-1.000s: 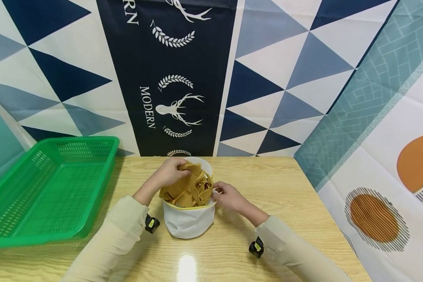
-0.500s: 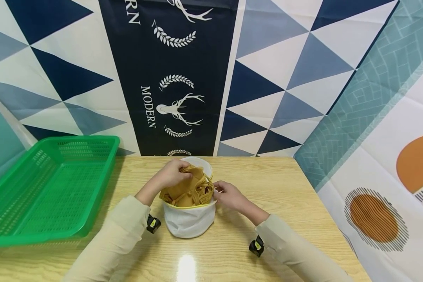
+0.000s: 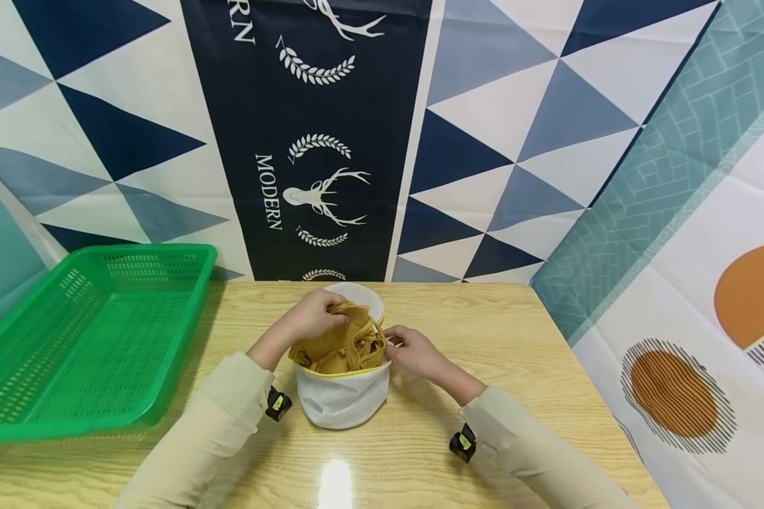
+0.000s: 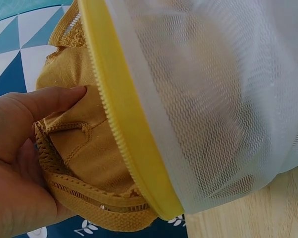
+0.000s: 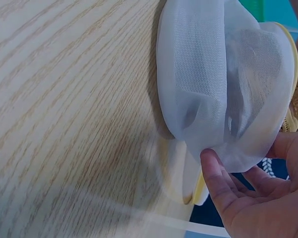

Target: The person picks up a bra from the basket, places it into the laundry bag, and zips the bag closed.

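A white mesh laundry bag [image 3: 342, 401] with a yellow zipper stands on the table, its round lid [image 3: 364, 297] folded back behind the opening. A mustard bra [image 3: 321, 346] with lace trim is bunched in the mouth of the bag, partly sticking out above the zipper. My left hand [image 3: 312, 316] pinches the bra's upper part. Seen from the left wrist, the thumb [image 4: 64, 99] lies on the mustard cloth and the other fingers are behind it. My right hand [image 3: 414, 351] holds the bag's right rim, the mesh [image 5: 208, 124] between thumb and fingers.
To the left sits a large green plastic basket [image 3: 194, 322] with perforated sides. The wooden table [image 3: 484, 332] meets a patterned cloth backdrop [image 3: 331, 141] at its far edge. More printed cloth [image 3: 668, 339] hangs along the right side.
My left hand has eased slightly down and right, and the bra's upper part sits a little lower in the bag. The right hand stays nearly still at the rim.
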